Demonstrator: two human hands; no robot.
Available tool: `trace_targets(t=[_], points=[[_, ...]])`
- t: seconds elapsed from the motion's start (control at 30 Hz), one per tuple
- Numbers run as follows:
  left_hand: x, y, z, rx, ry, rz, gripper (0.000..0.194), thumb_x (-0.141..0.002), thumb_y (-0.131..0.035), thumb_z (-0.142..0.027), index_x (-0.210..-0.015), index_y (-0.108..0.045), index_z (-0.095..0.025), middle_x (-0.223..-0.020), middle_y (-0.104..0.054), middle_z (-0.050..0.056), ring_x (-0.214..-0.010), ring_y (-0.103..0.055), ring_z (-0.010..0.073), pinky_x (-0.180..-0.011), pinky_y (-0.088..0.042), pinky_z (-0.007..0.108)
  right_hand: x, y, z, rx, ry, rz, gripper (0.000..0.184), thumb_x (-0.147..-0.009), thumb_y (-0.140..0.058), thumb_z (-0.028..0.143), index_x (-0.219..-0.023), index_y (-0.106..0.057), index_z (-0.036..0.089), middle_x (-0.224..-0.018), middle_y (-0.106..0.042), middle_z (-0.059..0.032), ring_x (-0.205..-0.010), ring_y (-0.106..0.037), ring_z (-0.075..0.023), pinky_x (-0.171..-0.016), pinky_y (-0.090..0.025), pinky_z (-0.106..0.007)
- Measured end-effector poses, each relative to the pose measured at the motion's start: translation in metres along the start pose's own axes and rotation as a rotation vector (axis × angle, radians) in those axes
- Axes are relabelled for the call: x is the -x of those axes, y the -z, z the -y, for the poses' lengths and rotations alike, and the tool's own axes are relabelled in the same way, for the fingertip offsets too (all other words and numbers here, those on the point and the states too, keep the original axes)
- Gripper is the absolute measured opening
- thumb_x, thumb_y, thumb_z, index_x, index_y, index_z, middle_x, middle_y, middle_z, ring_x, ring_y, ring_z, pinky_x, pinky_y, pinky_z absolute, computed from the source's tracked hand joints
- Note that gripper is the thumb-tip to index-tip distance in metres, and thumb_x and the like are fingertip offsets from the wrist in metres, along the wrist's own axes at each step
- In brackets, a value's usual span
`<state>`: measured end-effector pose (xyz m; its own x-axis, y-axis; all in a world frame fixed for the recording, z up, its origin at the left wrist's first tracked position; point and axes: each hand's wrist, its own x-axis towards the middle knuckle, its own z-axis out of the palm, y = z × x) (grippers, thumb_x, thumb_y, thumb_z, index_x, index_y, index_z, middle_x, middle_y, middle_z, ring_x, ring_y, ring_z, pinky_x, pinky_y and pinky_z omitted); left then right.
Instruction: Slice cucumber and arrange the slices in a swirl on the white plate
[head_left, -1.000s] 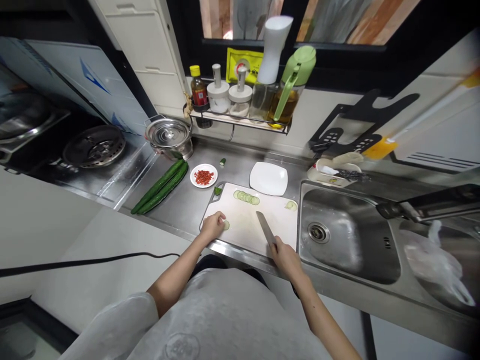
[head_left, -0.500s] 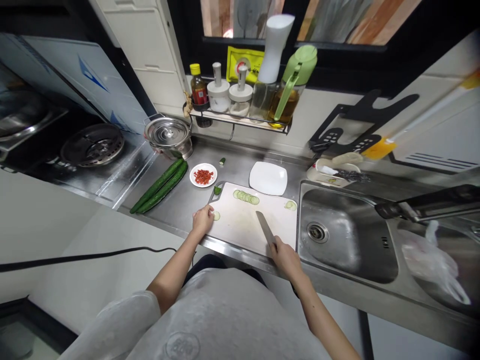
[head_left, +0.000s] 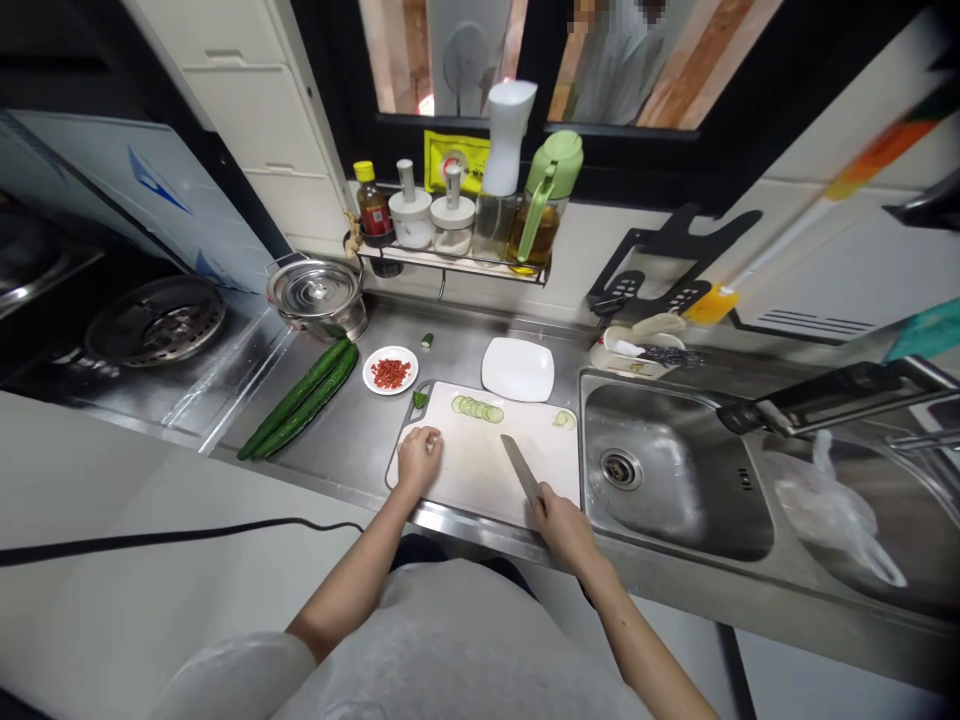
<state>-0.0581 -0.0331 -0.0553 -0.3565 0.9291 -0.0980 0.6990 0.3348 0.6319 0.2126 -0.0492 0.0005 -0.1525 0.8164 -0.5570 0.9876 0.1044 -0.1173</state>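
My left hand (head_left: 420, 460) rests over the left side of the white cutting board (head_left: 472, 470), its fingers curled together. Whatever may be in those fingers is hidden. My right hand (head_left: 562, 520) is closed around the handle of a kitchen knife (head_left: 519, 467), whose blade lies low over the middle of the board, pointing away from me. Along the board's far edge runs an overlapping row of cucumber slices (head_left: 478, 409). A few more slices (head_left: 564, 421) sit at the far right corner. A green cucumber piece (head_left: 419, 399) lies by the board's handle.
Two whole cucumbers (head_left: 300, 405) lie left of a white plate of chopped red pieces (head_left: 391, 371). Behind the board are a cucumber end (head_left: 427, 341) and a square white plate (head_left: 517, 369). A lidded pot (head_left: 319, 295) stands back left; the sink (head_left: 675, 480) adjoins on the right.
My left hand first moved left along with a cucumber slice at its fingertips, then came back slightly over the board. That slice is out of sight now. My right hand keeps the knife nearly still.
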Motion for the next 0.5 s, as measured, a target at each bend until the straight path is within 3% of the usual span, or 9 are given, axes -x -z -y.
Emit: trace_targets(t=[0.27,0.5], points=[[-0.02,-0.039,-0.05,0.048,-0.078,0.074,0.025,-0.083,-0.052,-0.028,-0.104,-0.064,-0.022,-0.093,-0.063,0.005,-0.091,-0.057,0.0189,-0.088,-0.04,0.033,-0.002,0.0,-0.006,-0.034,-0.031,-0.034,0.023,-0.096,-0.032,0.028,-0.109,-0.048,0.02,-0.094,-0.068,-0.0099,-0.087,-0.064,-0.0224,-0.064,-0.032,-0.027],[-0.047,-0.058,-0.078,-0.145,-0.175,0.166,0.035,-0.086,-0.049,-0.032,-0.12,-0.058,-0.028,-0.115,-0.056,0.008,-0.111,-0.048,0.0244,-0.096,-0.034,0.038,0.0,0.004,-0.009,-0.07,-0.067,-0.014,0.021,-0.095,-0.032,0.027,-0.107,-0.048,0.02,-0.093,-0.068,-0.0097,-0.087,-0.064,-0.0222,-0.064,-0.032,-0.027]])
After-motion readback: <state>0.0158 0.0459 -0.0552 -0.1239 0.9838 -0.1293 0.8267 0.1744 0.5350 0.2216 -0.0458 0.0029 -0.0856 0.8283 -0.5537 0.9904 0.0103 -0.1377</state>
